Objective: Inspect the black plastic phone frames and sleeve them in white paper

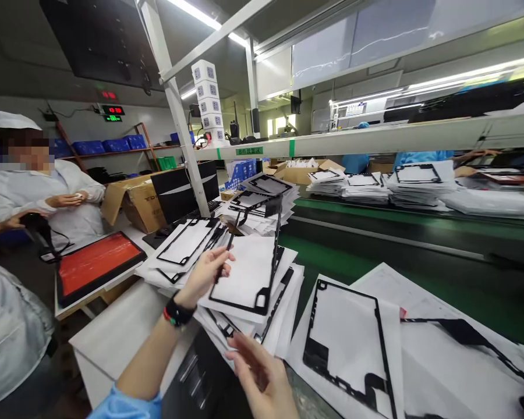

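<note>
My left hand (210,269) pinches the left side of a thin black rectangular frame (241,306) with cut-outs. Its far part looks tilted up over a white sheet (248,262), blurred at the top. Below it lies a stack of white sheets (283,326) with more black frames between them. Near the lower edge of the view, my right hand (264,375) hovers in front of this stack, its fingers apart and holding nothing. To its right, another black frame (381,331) lies flat on a white sheet.
A second stack of framed sheets (186,241) stands to the left. Across the green conveyor belt (332,244) are further stacks (419,183). A metal post (187,139) rises behind. On the left, a person in white (76,203) stands by a red panel (98,265).
</note>
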`<state>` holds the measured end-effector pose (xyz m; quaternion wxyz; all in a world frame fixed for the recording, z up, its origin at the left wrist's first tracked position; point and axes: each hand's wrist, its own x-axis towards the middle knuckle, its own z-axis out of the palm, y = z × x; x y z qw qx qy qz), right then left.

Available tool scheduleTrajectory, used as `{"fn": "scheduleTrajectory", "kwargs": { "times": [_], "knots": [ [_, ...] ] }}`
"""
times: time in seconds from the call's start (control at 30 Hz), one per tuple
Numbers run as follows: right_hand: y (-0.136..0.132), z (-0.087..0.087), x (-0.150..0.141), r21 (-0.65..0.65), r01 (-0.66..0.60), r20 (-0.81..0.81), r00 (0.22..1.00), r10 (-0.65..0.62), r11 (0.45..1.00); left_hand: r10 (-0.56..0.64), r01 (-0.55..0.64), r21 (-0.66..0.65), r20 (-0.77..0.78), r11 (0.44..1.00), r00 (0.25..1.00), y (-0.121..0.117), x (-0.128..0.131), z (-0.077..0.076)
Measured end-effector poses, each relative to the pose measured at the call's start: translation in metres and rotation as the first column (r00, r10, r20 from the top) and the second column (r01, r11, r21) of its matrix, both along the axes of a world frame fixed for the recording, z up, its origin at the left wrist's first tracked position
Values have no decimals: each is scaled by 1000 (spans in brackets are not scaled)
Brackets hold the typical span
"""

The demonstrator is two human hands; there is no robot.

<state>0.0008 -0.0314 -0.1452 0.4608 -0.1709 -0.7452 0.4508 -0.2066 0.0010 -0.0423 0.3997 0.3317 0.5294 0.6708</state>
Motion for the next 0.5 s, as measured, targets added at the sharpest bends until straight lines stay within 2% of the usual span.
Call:
{"fn": "scheduleTrajectory", "kwargs": {
  "times": [0.03, 0.07, 0.13, 0.2, 0.27, 0.37, 0.5],
  "knots": [
    [8, -2, 4, 225, 52, 95, 993, -75, 973, -5, 5, -35, -14, 999, 1000, 5, -17, 4],
    [19, -3, 8, 359, 77, 140, 981, -136, 930, -7, 6, -65, -24, 998, 1000, 10, -32, 8],
    [46, -4, 15, 492, 103, 171, 962, -212, 864, 5, -9, -108, -37, 994, 999, 18, -54, 12],
    [74, -6, 16, 603, 80, 201, 947, -249, 793, 26, -32, -130, -46, 991, 999, 23, -66, 12],
    [97, -10, 10, 746, 1, 240, 932, -271, 666, 43, -50, -140, -56, 989, 998, 26, -71, 9],
    [117, -20, -4, 829, -58, 236, 938, -255, 557, 61, -72, -147, -77, 986, 995, 30, -76, 2],
    [126, -30, -15, 906, -113, 225, 945, -238, 407, 59, -78, -176, -111, 981, 992, 32, -86, -4]
  ]
}}
